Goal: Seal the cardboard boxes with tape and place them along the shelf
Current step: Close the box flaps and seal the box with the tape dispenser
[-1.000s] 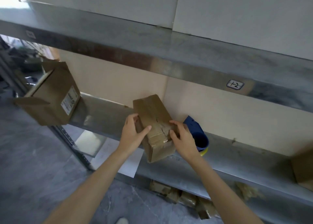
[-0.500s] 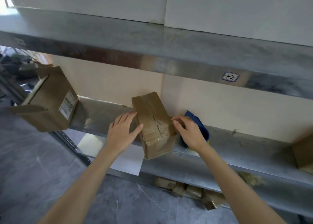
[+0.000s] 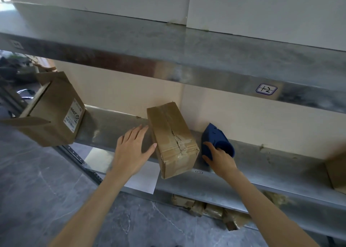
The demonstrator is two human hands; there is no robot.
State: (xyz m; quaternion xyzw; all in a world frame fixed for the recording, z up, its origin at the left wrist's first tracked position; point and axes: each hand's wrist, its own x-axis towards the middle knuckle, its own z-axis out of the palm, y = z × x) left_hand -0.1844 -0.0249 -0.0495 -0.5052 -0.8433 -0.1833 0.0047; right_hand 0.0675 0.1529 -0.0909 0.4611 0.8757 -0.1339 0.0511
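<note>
The taped brown cardboard box point(image 3: 171, 136) is set on the grey metal shelf point(image 3: 271, 164), between the wide-spread left grip point(image 3: 131, 151) and the right grip point(image 3: 219, 158), whose closure on the blue plastic tape dispenser point(image 3: 215, 136) cannot be told. The dispenser should be enclosed fully before lifting.

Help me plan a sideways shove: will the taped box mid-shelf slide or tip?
Probably slides: the box lies on a long face on the smooth metal shelf. Its near end seems to overhang the front edge, so pushed forward it might drop. The dented corner and wrinkled tape suggest soft cardboard that may buckle.
</note>
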